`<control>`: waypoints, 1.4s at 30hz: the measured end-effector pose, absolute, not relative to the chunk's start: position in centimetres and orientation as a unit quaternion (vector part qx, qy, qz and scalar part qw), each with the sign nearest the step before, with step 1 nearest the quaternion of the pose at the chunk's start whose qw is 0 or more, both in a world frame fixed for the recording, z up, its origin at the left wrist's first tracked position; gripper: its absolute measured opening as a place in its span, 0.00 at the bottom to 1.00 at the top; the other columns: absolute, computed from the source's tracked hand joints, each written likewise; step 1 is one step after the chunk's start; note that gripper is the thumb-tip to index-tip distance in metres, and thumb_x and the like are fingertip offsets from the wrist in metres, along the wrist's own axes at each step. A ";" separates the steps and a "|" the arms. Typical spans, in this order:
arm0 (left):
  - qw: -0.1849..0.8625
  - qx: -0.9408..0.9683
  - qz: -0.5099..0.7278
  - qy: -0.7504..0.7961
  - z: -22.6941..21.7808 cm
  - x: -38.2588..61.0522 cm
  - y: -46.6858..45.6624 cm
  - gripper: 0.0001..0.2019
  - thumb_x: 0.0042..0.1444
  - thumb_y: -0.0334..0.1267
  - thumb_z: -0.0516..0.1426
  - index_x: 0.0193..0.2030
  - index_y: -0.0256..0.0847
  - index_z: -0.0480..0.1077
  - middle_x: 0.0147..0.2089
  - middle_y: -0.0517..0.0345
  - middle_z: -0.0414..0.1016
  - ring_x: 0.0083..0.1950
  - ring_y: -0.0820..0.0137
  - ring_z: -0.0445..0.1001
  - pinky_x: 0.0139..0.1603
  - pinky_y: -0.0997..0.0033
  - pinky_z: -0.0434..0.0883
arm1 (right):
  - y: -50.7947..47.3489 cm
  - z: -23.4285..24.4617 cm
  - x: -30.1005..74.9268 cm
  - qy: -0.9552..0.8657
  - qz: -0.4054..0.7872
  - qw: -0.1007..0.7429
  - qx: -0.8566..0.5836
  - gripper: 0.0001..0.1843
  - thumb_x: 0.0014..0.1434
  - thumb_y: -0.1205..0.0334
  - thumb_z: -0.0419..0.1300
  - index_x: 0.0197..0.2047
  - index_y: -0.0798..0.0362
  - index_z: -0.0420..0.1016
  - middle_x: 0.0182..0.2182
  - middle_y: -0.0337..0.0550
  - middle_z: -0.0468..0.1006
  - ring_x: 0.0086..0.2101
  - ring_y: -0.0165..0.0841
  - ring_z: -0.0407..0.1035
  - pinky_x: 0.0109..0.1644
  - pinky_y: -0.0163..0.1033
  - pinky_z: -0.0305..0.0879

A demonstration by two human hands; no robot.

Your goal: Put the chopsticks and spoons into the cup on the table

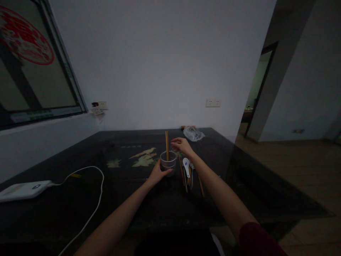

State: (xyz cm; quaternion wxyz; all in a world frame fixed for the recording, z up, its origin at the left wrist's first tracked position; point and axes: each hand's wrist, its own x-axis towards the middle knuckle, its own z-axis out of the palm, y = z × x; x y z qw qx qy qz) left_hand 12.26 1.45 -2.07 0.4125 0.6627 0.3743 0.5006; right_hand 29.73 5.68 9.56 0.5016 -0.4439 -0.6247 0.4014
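A clear cup [168, 164] stands on the dark table, with my left hand [157, 173] wrapped round its near left side. A pair of wooden chopsticks [167, 144] rises almost upright out of it. My right hand [181, 145] hovers just right of the chopsticks, fingers loosely bent and apart, with nothing visible in them. Below my right wrist lies a loose group of utensils: a white soup spoon [186, 167] with a blue mark, a metal spoon [192, 166], and several more chopsticks [201, 185], partly covered by one another.
A crumpled clear plastic bag [193, 133] sits at the table's back edge. At the left, a white power bank [25, 190] trails a white cable [100, 193] over the front edge. The dark table [128, 209] carries a printed bird-and-flower picture and meets the wall behind.
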 end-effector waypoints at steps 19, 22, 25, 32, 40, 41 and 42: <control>0.446 0.651 0.479 0.385 -1.3 12.2 1.0 0.42 0.39 0.40 0.67 0.61 0.38 0.55 0.60 0.42 0.65 0.60 0.58 0.66 0.62 0.56 0.61 | -0.4 4.4 37.0 -0.601 0.321 0.542 -0.491 0.14 0.47 0.52 0.59 0.26 0.56 0.72 0.19 0.41 0.74 0.21 0.29 0.67 0.24 0.32 0.61; 0.431 0.654 0.484 0.391 -1.3 12.1 1.1 0.42 0.39 0.42 0.68 0.60 0.36 0.56 0.61 0.41 0.64 0.61 0.57 0.64 0.63 0.56 0.60 | -0.4 4.0 37.3 -0.605 0.312 0.533 -0.502 0.15 0.48 0.51 0.58 0.26 0.56 0.72 0.20 0.42 0.74 0.21 0.30 0.68 0.25 0.33 0.63; 0.420 0.648 0.497 0.396 -1.2 12.0 1.3 0.43 0.38 0.43 0.68 0.61 0.37 0.55 0.62 0.40 0.62 0.61 0.56 0.63 0.62 0.55 0.60 | -0.3 3.7 37.6 -0.611 0.300 0.520 -0.516 0.16 0.48 0.49 0.58 0.27 0.56 0.72 0.20 0.42 0.75 0.22 0.31 0.68 0.26 0.33 0.62; 0.346 0.641 0.582 0.360 0.0 11.2 1.3 0.40 0.48 0.49 0.61 0.64 0.43 0.47 0.62 0.42 0.58 0.63 0.59 0.60 0.60 0.56 0.62 | 0.0 3.3 37.7 -0.627 0.285 0.514 -0.511 0.17 0.50 0.49 0.57 0.27 0.57 0.73 0.20 0.42 0.75 0.21 0.30 0.67 0.24 0.33 0.60; 0.119 0.657 0.643 0.375 3.3 10.5 -1.6 0.21 0.58 0.43 0.52 0.58 0.43 0.57 0.56 0.47 0.64 0.57 0.63 0.66 0.58 0.56 0.63 | 0.4 3.1 38.3 -0.647 0.269 0.490 -0.520 0.14 0.52 0.53 0.56 0.26 0.56 0.73 0.20 0.42 0.75 0.22 0.31 0.68 0.25 0.33 0.60; 0.072 0.669 0.643 0.366 3.7 10.4 -2.1 0.20 0.58 0.42 0.52 0.57 0.42 0.58 0.55 0.48 0.65 0.57 0.63 0.66 0.58 0.56 0.63 | 0.4 3.1 38.4 -0.650 0.264 0.483 -0.523 0.14 0.52 0.53 0.56 0.27 0.56 0.73 0.20 0.43 0.76 0.22 0.31 0.69 0.25 0.33 0.61; 0.028 0.683 0.640 0.351 4.1 10.3 -2.7 0.18 0.58 0.40 0.52 0.55 0.42 0.59 0.54 0.48 0.66 0.56 0.63 0.66 0.57 0.56 0.63 | 0.4 3.1 38.5 -0.654 0.258 0.475 -0.529 0.14 0.52 0.54 0.55 0.27 0.56 0.73 0.21 0.43 0.76 0.22 0.32 0.69 0.26 0.33 0.61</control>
